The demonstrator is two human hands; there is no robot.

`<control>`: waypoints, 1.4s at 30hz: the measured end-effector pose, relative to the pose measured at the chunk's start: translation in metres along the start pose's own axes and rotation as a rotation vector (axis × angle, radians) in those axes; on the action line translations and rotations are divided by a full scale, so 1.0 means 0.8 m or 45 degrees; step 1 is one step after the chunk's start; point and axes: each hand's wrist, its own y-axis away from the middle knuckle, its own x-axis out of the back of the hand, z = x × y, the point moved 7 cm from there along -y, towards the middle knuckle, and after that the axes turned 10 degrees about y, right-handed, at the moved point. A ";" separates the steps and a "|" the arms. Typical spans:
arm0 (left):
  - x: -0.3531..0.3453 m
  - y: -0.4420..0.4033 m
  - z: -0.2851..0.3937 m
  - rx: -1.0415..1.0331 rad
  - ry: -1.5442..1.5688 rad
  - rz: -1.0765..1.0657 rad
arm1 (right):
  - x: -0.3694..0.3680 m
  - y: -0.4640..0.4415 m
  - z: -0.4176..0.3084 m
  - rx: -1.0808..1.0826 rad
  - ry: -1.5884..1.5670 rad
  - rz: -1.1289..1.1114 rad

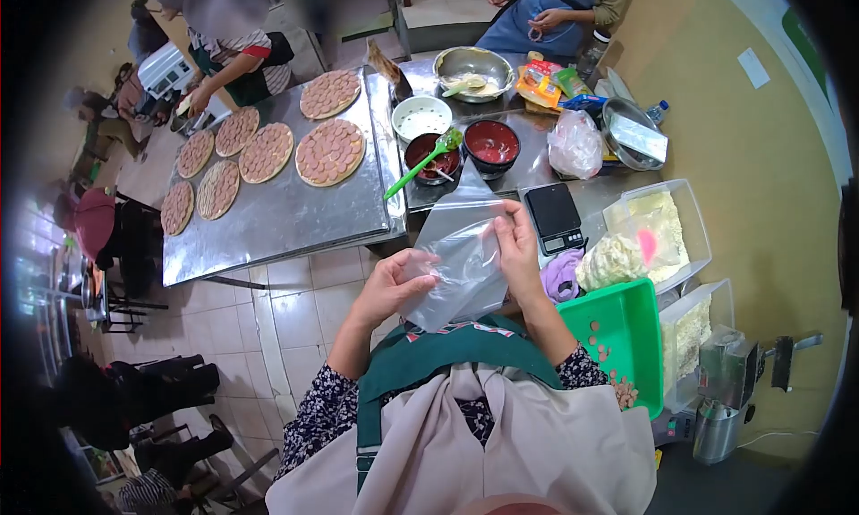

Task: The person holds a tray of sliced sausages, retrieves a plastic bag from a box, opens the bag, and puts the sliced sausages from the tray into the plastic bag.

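Two hands, one clear plastic bag [461,246], and it's up in the air mid-view, just ahead of the green apron [389,376]! Left hand [401,280] in at 8 o'clock of the bag, thumb and fingers nearly together, lightly gripping the film; whether the tips sit inside it or behind it, I can't tell. Over at 2 o'clock, the right hand [517,246], thumb and forefinger pinched close on the edge, the rest curled behind.

And this one looks feather-light, limp, slick: likely to fold and slip rather than break, so a pinch near the corners or along a side edge seems the sound hold. Look at the line of it! Long axis slanting from about 1 o'clock down to 7, narrow corner aimed up at the dark bowl [494,167], broader end hanging towards the apron.

Round the outside: digital scale [552,212] at 2 o'clock, near the right hand; green tray [651,336] at 4; topped rounds [330,152] at 10, spread across the steel bench [286,220].
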 end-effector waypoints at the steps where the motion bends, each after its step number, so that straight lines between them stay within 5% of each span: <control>1: 0.002 0.001 -0.002 0.021 -0.024 -0.012 | 0.000 0.001 -0.004 -0.028 0.026 0.004; 15: 0.037 0.016 -0.005 0.127 -0.091 -0.081 | -0.008 -0.007 -0.004 0.139 0.171 0.101; 20: 0.047 0.011 0.002 -0.024 -0.001 -0.016 | -0.018 0.003 0.004 -0.219 0.114 -0.060; 26: 0.060 0.012 0.026 -0.162 -0.041 0.301 | -0.009 0.004 -0.044 0.172 0.641 0.083; 28: 0.060 0.012 0.027 -0.215 -0.023 0.308 | -0.016 0.012 -0.075 0.187 0.680 0.048; 32: 0.052 0.005 0.023 -0.227 -0.086 0.357 | -0.077 0.037 -0.103 0.348 0.957 -0.462; 36: 0.039 -0.001 0.012 -0.198 -0.077 0.344 | -0.109 0.050 -0.078 0.480 1.040 -0.478; 42: 0.043 0.000 0.006 -0.190 -0.011 0.157 | -0.096 0.040 -0.063 0.265 0.896 -0.433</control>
